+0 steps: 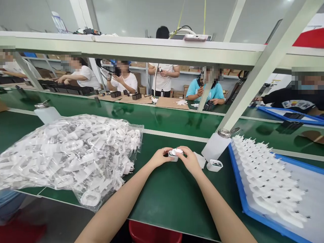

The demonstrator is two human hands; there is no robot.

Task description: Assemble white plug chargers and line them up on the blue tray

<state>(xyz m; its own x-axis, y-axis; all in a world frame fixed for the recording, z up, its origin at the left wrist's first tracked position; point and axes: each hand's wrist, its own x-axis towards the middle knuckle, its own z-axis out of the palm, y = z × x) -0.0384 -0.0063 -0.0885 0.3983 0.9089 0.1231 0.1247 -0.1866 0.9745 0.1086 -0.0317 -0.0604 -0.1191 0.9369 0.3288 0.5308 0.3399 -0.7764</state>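
1 L hand (160, 158), 1 R hand (190, 160) at 12 o'clock, w/ 1 small white part (177, 152) betw them; 2 small white cups (214, 165), at 12 & 1; 2 bottles w/ metal tops (47, 114), at 10 & 1; 1 clear bag (76, 158) at 9; 2 blue trays (240, 190), at 2 & 3; 1 red stool (154, 233) at 6; approx 7 co-workers (124, 79) across the bench at 12; white plugs (268, 175) in bag & near tray too many to count

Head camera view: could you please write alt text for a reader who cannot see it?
The left hand and right hand hold a small white plastic part over a green workbench, between a clear bag of white plastic pieces and a blue tray of white plug-like parts.
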